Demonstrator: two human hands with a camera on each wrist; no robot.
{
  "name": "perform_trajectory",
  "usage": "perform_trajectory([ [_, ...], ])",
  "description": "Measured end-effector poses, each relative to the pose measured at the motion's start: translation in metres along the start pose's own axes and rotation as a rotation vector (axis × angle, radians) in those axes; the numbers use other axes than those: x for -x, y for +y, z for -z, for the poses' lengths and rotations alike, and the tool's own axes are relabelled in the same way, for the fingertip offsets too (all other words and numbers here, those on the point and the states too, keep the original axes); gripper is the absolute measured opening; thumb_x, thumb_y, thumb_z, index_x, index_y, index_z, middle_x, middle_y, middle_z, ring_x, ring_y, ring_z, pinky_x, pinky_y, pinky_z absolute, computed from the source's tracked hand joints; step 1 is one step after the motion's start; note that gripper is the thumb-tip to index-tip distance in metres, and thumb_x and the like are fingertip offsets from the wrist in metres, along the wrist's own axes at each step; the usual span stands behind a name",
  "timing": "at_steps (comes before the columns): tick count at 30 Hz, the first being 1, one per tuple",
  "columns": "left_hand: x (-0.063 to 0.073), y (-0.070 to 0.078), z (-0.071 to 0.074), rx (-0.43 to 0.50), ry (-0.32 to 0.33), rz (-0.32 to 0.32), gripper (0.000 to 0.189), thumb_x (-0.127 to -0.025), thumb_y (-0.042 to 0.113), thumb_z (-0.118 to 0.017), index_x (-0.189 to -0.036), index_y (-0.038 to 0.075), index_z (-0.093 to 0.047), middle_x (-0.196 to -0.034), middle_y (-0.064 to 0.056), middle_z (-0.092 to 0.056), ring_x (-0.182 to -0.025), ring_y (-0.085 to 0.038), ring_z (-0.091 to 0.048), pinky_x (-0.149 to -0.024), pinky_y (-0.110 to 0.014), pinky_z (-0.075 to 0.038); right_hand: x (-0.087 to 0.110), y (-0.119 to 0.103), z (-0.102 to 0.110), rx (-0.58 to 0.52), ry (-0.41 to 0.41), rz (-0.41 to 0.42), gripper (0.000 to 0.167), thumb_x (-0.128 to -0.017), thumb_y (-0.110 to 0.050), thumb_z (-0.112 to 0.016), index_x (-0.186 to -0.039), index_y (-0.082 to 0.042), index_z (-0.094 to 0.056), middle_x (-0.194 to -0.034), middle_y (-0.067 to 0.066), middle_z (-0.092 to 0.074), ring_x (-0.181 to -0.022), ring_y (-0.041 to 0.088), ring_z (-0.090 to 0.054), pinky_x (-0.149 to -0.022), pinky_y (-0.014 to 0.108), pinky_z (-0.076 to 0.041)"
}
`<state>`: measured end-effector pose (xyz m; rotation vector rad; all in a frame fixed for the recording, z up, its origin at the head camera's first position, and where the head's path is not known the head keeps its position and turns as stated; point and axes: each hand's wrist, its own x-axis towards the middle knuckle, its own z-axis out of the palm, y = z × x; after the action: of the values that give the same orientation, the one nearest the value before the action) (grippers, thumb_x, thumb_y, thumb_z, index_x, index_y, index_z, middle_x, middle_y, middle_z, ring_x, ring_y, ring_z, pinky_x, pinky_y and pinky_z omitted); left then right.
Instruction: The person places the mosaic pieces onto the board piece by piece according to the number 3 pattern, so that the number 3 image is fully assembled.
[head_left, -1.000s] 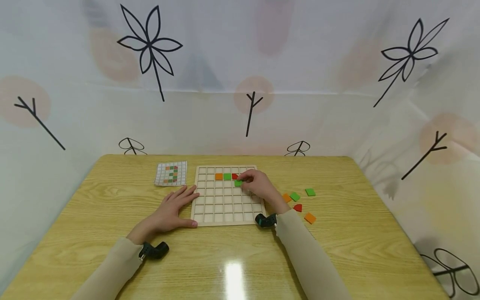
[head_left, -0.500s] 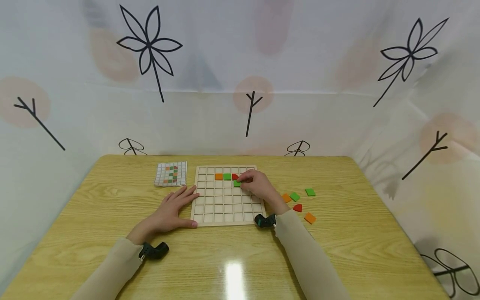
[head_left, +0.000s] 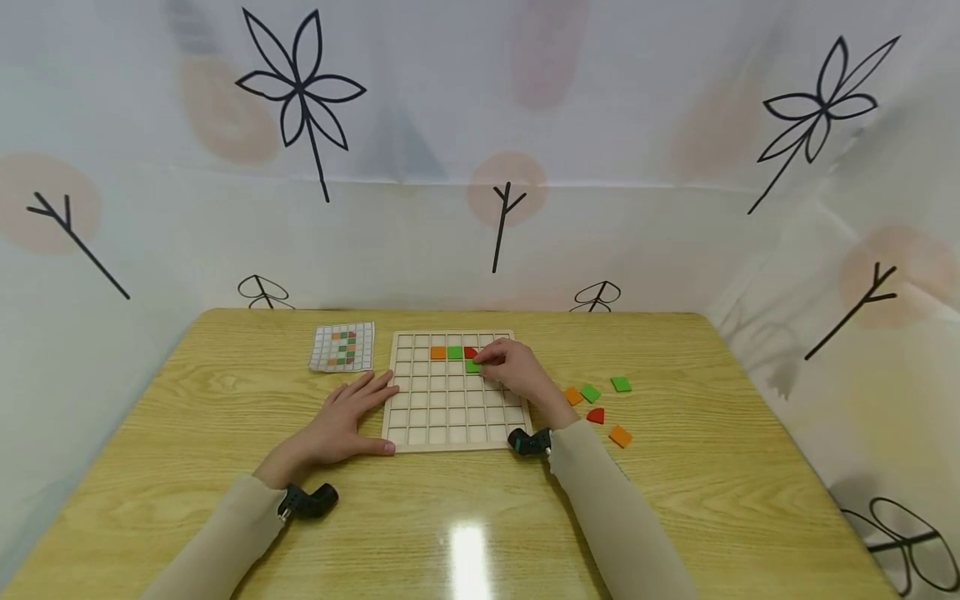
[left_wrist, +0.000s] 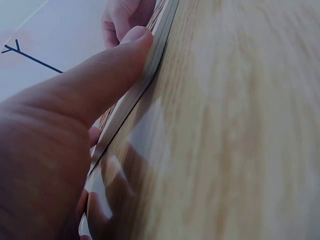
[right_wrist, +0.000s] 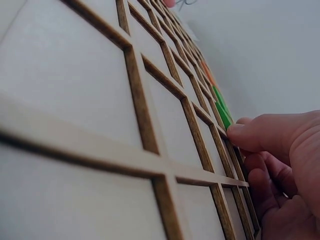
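My right hand (head_left: 517, 371) is over the upper right of the wooden grid board (head_left: 438, 415), thumb and fingers pinching a green square tile (head_left: 472, 367) at its right edge. This tile lies just below a red quarter-round tile (head_left: 470, 352), which the fingers partly cover. To the left in that row sit another green tile (head_left: 454, 353) and an orange tile (head_left: 438, 353). In the right wrist view the thumb meets the green tile (right_wrist: 223, 115) low over the grid. My left hand (head_left: 341, 421) rests with spread fingers at the board's left edge, thumb at the near corner.
Loose green (head_left: 621, 384), orange (head_left: 620, 436) and red (head_left: 596, 416) tiles lie on the table right of the board, near my right forearm. A paper pattern card (head_left: 342, 347) with a coloured grid lies at the back left. A patterned cloth (head_left: 420, 242) hangs behind the table.
My right hand has shifted the green tile slightly left, under the red one. The left hand has stayed where it was.
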<state>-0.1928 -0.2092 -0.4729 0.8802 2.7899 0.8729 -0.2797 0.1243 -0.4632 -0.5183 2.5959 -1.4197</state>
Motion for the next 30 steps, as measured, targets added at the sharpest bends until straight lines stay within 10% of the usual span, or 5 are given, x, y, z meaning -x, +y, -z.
perform_trajectory([
  [30,0.0001,0.0006,0.0014,-0.008,0.004,-0.002,0.091,-0.082,0.058,-0.075,-0.154,0.015,-0.04,-0.164,-0.008,-0.022,-0.15,-0.037,-0.011,-0.112,-0.066,-0.006,0.0003,-0.0025,0.0059,-0.043,0.033,-0.027,0.019,-0.094,-0.011,-0.07,-0.111,-0.009,-0.076,-0.113,0.004,-0.067,-0.097,0.022,-0.062,-0.083,0.038,-0.052],
])
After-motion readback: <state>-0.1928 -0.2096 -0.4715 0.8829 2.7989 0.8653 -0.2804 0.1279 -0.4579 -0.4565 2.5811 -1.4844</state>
